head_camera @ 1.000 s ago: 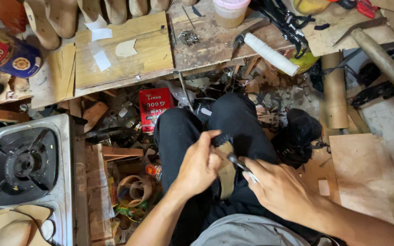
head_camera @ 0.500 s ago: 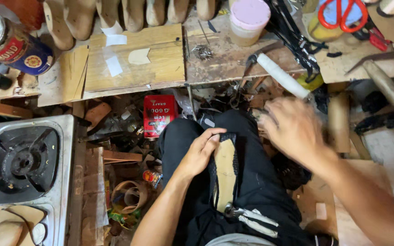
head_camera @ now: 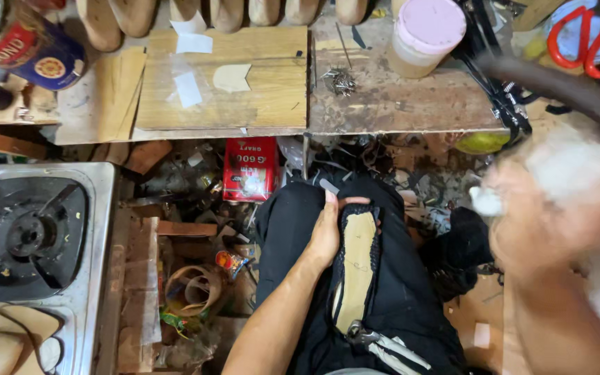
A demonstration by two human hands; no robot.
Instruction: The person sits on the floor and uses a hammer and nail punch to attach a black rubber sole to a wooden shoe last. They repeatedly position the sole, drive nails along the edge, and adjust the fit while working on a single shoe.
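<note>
Two hands: mine, over my lap.
Left hand [head_camera: 328, 232]: fingers clamped on the shoe sole [head_camera: 355, 267].
Right hand [head_camera: 557, 201]: blurred at right, holding a hammer [head_camera: 557, 87]; finger grip unclear.

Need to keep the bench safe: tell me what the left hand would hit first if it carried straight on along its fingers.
The left hand points up the lap from the shoe sole. Likely first: the red packet or nearby clutter; depth is unclear.

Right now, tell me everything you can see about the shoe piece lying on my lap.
The shoe piece is long and narrow, sole side up: a pale tan insole face edged with dark upper material pulled over the rim. It lies lengthwise on the black trousers. The left hand grips its toe end. Pliers rest at its near end.
</note>
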